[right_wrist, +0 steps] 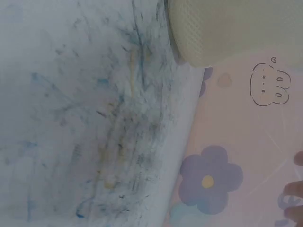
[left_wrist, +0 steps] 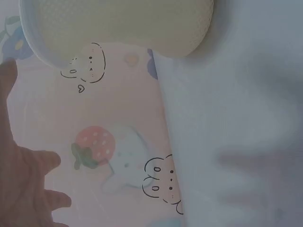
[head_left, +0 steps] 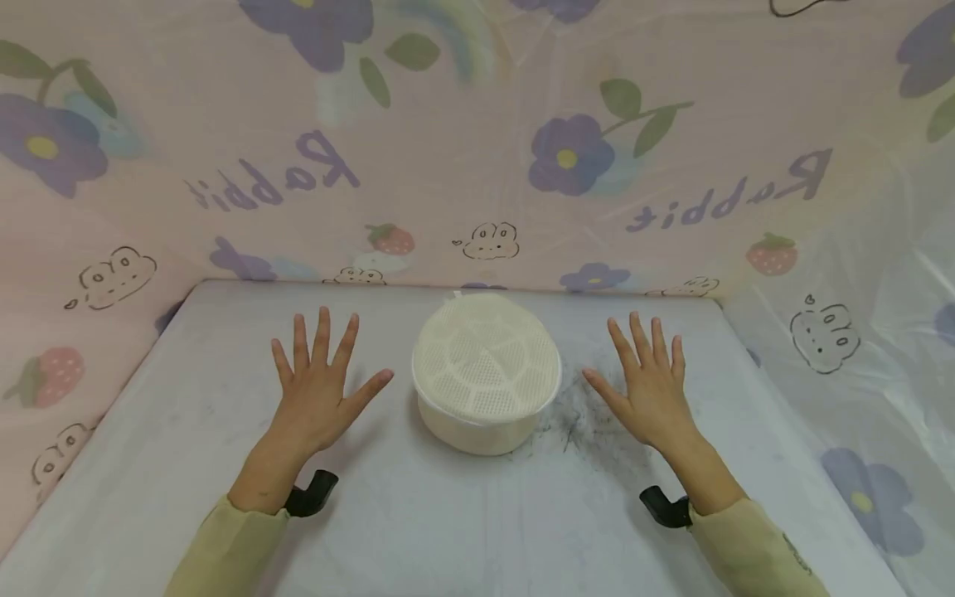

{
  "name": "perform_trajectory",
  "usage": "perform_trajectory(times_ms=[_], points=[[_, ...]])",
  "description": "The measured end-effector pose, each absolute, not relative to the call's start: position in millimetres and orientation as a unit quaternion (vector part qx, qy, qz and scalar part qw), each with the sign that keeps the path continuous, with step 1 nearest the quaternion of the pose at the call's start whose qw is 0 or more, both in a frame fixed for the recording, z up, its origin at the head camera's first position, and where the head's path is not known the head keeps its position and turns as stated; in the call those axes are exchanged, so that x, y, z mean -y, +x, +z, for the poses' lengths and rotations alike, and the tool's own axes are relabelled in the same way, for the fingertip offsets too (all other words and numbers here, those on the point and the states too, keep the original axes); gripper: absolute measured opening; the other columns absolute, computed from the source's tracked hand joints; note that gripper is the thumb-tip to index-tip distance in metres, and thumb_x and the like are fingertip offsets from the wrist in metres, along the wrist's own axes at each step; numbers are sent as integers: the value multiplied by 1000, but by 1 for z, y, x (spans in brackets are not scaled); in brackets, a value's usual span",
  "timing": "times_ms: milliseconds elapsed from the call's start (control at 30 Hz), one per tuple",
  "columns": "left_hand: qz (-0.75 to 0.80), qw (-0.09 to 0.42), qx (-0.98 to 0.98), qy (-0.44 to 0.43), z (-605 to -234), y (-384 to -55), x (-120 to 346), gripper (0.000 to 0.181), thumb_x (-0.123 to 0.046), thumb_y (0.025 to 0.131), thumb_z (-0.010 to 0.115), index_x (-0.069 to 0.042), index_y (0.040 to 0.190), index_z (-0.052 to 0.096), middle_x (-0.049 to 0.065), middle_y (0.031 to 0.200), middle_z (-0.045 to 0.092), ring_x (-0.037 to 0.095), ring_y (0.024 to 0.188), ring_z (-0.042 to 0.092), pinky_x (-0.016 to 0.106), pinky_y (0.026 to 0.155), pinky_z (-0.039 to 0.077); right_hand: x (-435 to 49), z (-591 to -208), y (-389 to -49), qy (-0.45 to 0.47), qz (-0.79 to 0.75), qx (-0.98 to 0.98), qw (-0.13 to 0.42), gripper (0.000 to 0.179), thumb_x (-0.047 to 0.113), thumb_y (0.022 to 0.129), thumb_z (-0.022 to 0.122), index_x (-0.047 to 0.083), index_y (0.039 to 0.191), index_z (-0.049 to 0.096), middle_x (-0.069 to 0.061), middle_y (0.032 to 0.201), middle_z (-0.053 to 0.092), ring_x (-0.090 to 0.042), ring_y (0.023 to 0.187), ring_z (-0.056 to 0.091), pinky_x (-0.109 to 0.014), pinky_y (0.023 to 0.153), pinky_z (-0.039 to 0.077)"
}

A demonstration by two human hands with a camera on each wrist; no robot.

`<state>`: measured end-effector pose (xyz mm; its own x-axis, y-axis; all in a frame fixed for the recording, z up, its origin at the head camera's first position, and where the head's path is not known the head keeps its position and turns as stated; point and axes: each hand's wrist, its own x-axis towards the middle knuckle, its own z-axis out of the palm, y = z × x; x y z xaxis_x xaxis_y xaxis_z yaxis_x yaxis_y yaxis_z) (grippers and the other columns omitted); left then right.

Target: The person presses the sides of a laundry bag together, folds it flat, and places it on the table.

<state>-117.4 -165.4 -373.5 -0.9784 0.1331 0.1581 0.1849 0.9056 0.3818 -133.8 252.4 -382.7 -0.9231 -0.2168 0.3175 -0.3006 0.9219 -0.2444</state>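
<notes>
the left hand (head_left: 317,406) is spread flat, fingers straight and apart, thumb pointing toward the middle; it holds nothing. the right hand (head_left: 652,402) mirrors it, palm down with its fingers fanned, and it too is free of any load. neither touches anything in the head view. between them, near both thumbs but apart from each, a drum-shaped mesh bag (head_left: 487,365) in cream stands on its base on the counter (head_left: 418,531).

the bag looks like the kind used for laundry. its round top is in place, edged with white piping and seamed into mesh panels, and a small pale tab (head_left: 458,295) sticks up at the far edge. the mesh hides the inside, so i cannot tell whether it holds anything.

as for progress, i judge that no handling is under way: the bag is covered, upright and untouched. whether this is a start or a finish, and so what is done or left, these views do not settle.

dark smudges (head_left: 570,427) mark the counter just right of the bag. farther out, a pink printed sheet (head_left: 448,166) with flowers and rabbits rises behind.
</notes>
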Motion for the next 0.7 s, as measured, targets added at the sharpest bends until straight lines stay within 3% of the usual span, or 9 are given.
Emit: perform_trajectory(times_ms=[133, 267, 433, 700], points=[[-230, 88, 965, -85, -375, -118, 162, 79, -59, 98, 33, -6, 154, 14, 25, 159, 0, 41, 144, -20, 64, 108, -18, -251, -386, -134, 140, 193, 952, 194, 68, 44, 95, 55, 4, 146, 36, -29, 150, 29, -45, 144, 15, -66, 110, 10], [-275, 130, 949, -84, -379, -117, 157, 67, -47, 102, 33, 4, 146, 31, 31, 153, 19, 46, 145, 0, 65, 111, -6, -247, -388, -134, 142, 256, 928, 229, 54, 27, 94, 60, -4, 136, 46, -30, 140, 41, -49, 134, 32, -69, 103, 24], [-332, 174, 924, -70, -381, -118, 149, 55, -34, 102, 42, 7, 138, 42, 31, 145, 34, 48, 139, 21, 65, 110, 10, -238, -388, -133, 136, 314, 914, 217, 50, 20, 94, 60, -3, 136, 47, -27, 133, 48, -46, 123, 45, -65, 94, 37], [-378, 121, 916, -62, -379, -122, 137, 53, -34, 102, 43, 4, 139, 43, 27, 138, 47, 43, 130, 39, 60, 106, 28, -224, -391, -134, 136, 347, 906, 203, 48, 19, 95, 59, -2, 136, 48, -24, 129, 52, -38, 115, 51, -57, 90, 44]])
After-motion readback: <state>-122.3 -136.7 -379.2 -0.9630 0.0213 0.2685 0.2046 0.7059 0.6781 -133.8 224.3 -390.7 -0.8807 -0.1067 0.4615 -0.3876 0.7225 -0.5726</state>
